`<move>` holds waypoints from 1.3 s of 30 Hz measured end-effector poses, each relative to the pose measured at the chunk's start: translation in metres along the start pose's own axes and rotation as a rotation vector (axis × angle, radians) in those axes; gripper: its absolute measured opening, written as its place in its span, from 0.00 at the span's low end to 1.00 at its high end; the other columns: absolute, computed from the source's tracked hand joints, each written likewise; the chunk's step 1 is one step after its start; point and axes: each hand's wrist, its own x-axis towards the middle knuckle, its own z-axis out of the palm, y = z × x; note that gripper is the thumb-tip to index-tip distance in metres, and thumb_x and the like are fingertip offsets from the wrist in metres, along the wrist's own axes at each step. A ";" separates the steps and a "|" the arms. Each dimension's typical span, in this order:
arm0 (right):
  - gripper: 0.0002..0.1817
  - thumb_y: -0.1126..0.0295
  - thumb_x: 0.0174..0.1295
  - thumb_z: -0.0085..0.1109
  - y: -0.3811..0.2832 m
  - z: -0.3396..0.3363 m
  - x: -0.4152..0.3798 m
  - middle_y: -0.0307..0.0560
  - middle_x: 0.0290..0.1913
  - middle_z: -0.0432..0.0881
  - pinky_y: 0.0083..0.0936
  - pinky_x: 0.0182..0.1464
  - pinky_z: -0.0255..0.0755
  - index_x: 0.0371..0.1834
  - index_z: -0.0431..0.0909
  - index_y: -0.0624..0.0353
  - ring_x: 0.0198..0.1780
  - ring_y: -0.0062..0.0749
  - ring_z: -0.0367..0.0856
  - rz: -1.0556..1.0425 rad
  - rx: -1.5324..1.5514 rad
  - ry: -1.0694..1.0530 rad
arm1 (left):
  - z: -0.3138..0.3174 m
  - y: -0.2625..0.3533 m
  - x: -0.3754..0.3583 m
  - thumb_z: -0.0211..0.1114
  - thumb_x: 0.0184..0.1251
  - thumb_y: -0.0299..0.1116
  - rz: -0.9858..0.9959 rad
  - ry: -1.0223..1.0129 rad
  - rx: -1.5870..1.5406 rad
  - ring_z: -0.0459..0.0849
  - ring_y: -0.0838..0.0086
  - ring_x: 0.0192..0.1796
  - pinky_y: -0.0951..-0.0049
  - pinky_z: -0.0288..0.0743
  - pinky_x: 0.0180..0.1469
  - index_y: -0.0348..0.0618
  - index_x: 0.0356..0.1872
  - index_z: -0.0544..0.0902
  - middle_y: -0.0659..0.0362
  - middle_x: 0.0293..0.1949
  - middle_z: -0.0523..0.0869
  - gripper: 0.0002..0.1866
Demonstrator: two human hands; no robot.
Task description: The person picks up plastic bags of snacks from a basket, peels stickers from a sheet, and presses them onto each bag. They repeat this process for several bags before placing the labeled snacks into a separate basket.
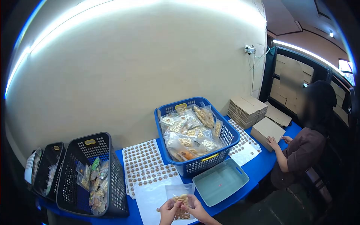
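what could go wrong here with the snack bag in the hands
1. Both hands, left hand and right hand, pinch the clear snack bag at the table's near edge; a slip could drop it off the blue table.
2. The sticker sheets lie right beside it and could get creased.

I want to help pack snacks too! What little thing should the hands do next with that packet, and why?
Probably press a round sticker onto it. Both hands, left hand and right hand, pinch the clear snack packet over the white sheet, and the sticker sheets lie just beyond it. I cannot see a sticker on the packet yet.
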 end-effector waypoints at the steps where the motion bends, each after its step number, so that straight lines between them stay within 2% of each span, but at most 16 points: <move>1: 0.19 0.68 0.54 0.56 0.002 0.011 0.000 0.43 0.44 0.71 0.20 0.50 0.62 0.46 0.65 0.63 0.45 0.21 0.70 -0.014 -0.008 -0.025 | -0.011 0.002 -0.005 0.58 0.57 0.30 0.013 0.034 0.002 0.78 0.79 0.34 0.82 0.70 0.37 0.31 0.36 0.75 0.57 0.33 0.80 0.11; 2: 0.17 0.69 0.53 0.56 0.001 0.016 -0.003 0.42 0.41 0.74 0.19 0.48 0.63 0.45 0.68 0.64 0.43 0.20 0.71 0.096 0.061 -0.002 | -0.016 0.001 -0.009 0.58 0.57 0.30 0.024 0.029 0.014 0.77 0.79 0.34 0.82 0.70 0.36 0.32 0.37 0.75 0.57 0.33 0.80 0.11; 5: 0.08 0.75 0.55 0.52 0.008 0.030 -0.008 0.40 0.34 0.77 0.17 0.36 0.70 0.39 0.72 0.62 0.32 0.22 0.75 -0.073 0.068 0.018 | -0.032 0.000 -0.017 0.58 0.57 0.30 0.025 -0.010 0.038 0.77 0.80 0.34 0.82 0.70 0.36 0.32 0.38 0.75 0.58 0.32 0.80 0.12; 6: 0.11 0.76 0.54 0.52 0.004 0.028 -0.009 0.40 0.36 0.77 0.16 0.37 0.70 0.42 0.72 0.62 0.35 0.22 0.75 0.005 0.146 -0.042 | -0.037 0.000 -0.021 0.58 0.57 0.30 0.004 -0.039 0.035 0.77 0.80 0.34 0.82 0.70 0.36 0.32 0.38 0.75 0.58 0.32 0.80 0.12; 9: 0.15 0.70 0.54 0.56 0.024 0.019 -0.008 0.41 0.36 0.76 0.17 0.45 0.64 0.43 0.70 0.64 0.41 0.20 0.72 0.173 0.103 -0.118 | -0.050 -0.008 -0.030 0.59 0.57 0.31 -0.014 -0.089 -0.003 0.77 0.79 0.35 0.80 0.70 0.38 0.33 0.41 0.73 0.59 0.33 0.79 0.14; 12: 0.13 0.70 0.54 0.55 0.015 0.029 -0.012 0.41 0.36 0.77 0.15 0.41 0.66 0.41 0.72 0.64 0.40 0.20 0.73 0.135 0.106 -0.074 | -0.051 -0.008 -0.034 0.60 0.55 0.31 -0.027 -0.078 -0.027 0.77 0.79 0.36 0.80 0.71 0.39 0.34 0.43 0.71 0.59 0.34 0.79 0.16; 15: 0.12 0.76 0.54 0.52 0.023 0.032 -0.012 0.40 0.37 0.76 0.16 0.39 0.70 0.43 0.71 0.62 0.37 0.22 0.75 0.006 0.090 -0.052 | -0.046 -0.007 -0.032 0.61 0.54 0.31 -0.040 -0.050 -0.089 0.77 0.79 0.36 0.81 0.71 0.39 0.34 0.42 0.72 0.59 0.34 0.79 0.16; 18: 0.12 0.76 0.54 0.53 0.020 0.036 -0.008 0.39 0.37 0.76 0.16 0.39 0.69 0.43 0.71 0.63 0.38 0.20 0.74 0.038 0.129 0.024 | -0.034 0.000 -0.026 0.61 0.54 0.30 0.014 0.065 -0.035 0.77 0.80 0.36 0.81 0.71 0.38 0.34 0.40 0.73 0.58 0.34 0.80 0.14; 21: 0.12 0.75 0.54 0.53 0.004 0.030 -0.005 0.39 0.36 0.76 0.15 0.38 0.68 0.42 0.71 0.63 0.37 0.18 0.73 0.071 -0.094 -0.116 | -0.028 0.012 -0.016 0.61 0.53 0.29 0.051 0.114 -0.064 0.77 0.79 0.35 0.81 0.71 0.38 0.34 0.38 0.74 0.58 0.33 0.80 0.13; 28: 0.12 0.74 0.54 0.53 -0.003 0.007 0.011 0.38 0.34 0.76 0.14 0.35 0.68 0.42 0.71 0.64 0.34 0.17 0.73 0.005 -0.105 -0.076 | -0.018 0.002 0.006 0.62 0.53 0.32 0.010 -0.004 -0.038 0.75 0.76 0.43 0.77 0.69 0.46 0.33 0.46 0.70 0.55 0.42 0.76 0.21; 35: 0.13 0.72 0.55 0.54 -0.004 -0.023 0.034 0.40 0.35 0.77 0.16 0.36 0.69 0.43 0.71 0.64 0.34 0.20 0.74 0.030 0.054 -0.167 | -0.002 -0.006 0.024 0.62 0.53 0.33 -0.015 -0.017 0.084 0.75 0.76 0.44 0.78 0.70 0.45 0.32 0.45 0.71 0.55 0.42 0.76 0.20; 38: 0.12 0.71 0.55 0.54 -0.006 -0.040 0.042 0.43 0.36 0.77 0.15 0.38 0.68 0.41 0.72 0.66 0.37 0.20 0.74 0.140 -0.101 -0.075 | 0.002 -0.019 0.036 0.62 0.54 0.32 0.000 -0.046 0.072 0.75 0.76 0.44 0.78 0.70 0.45 0.32 0.44 0.71 0.56 0.41 0.76 0.19; 39: 0.12 0.71 0.55 0.54 -0.007 -0.042 0.045 0.43 0.36 0.77 0.15 0.38 0.68 0.41 0.73 0.66 0.36 0.20 0.75 0.124 -0.052 -0.057 | 0.008 -0.021 0.039 0.62 0.54 0.32 0.019 -0.047 0.064 0.74 0.76 0.44 0.78 0.70 0.45 0.32 0.44 0.71 0.56 0.41 0.76 0.19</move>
